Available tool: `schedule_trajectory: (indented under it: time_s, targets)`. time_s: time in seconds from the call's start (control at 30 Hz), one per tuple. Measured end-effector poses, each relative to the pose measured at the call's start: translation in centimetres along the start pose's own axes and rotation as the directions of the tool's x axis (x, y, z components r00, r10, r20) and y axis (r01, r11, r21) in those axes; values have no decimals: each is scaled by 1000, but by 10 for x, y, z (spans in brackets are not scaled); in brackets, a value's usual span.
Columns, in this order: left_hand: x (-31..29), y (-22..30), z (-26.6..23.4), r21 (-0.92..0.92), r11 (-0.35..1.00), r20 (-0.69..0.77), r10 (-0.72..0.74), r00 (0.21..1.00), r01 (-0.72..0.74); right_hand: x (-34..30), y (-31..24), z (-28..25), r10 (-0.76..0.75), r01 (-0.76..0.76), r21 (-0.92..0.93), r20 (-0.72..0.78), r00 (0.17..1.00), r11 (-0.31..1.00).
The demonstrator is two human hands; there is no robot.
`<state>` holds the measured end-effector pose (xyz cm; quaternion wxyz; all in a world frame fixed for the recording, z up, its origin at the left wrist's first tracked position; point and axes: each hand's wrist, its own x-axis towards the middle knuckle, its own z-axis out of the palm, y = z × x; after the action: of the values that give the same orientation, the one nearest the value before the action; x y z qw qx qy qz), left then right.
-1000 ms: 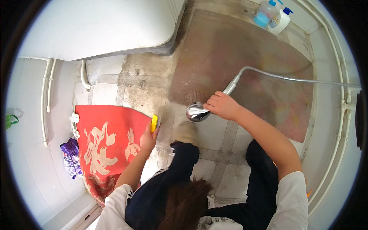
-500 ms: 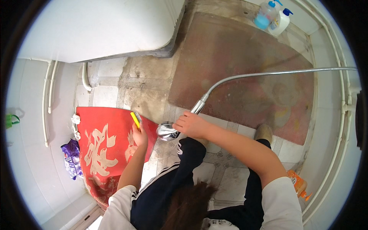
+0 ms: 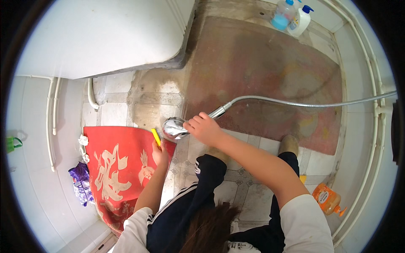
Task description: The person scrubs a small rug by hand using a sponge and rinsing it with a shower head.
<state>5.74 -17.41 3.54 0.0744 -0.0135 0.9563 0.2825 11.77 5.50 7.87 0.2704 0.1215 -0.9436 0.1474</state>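
My right hand (image 3: 203, 130) is closed round the neck of a chrome shower head (image 3: 173, 128). From its handle a metal hose (image 3: 291, 102) runs off to the right wall. Close to the shower head, my left hand (image 3: 160, 154) grips a small yellow brush (image 3: 156, 137), whose bristles face the shower head. Under the left hand and forearm lies a red mat (image 3: 126, 139) with pale printed figures. Beyond my right hand a worn, stained reddish mat (image 3: 253, 55) covers much of the tiled floor.
A white cabinet-like block (image 3: 109, 33) stands at the far left. Two pump bottles, one with blue liquid (image 3: 280, 19) and one white (image 3: 299, 23), sit at the far right. An orange pump bottle (image 3: 326, 198) is near my right elbow. A purple bag (image 3: 81, 181) leans by the left wall.
The shower head has moved left and away from me, nearer the brush, and its hose sags lower. The brush has shifted slightly right and tilted with my left hand.
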Motion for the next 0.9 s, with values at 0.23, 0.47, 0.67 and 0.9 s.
schedule_trajectory:
  time_s: [0.23,0.47,0.67,0.9]
  targets:
    - [16,-2,28,58,978,161,189,969,-200,-12,42,-17,66,-71,-79,-59,996,994]
    - [61,66,84,-108,972,313,233,920,-210,-44,76,-63,227,-223,-143,9,974,964]
    - [86,95,110,165,986,292,-19,956,-30,-89,97,-114,318,-305,-204,35,947,930]
    - [101,94,105,170,978,382,-179,907,121,-104,99,-140,382,-373,-217,0,924,902]
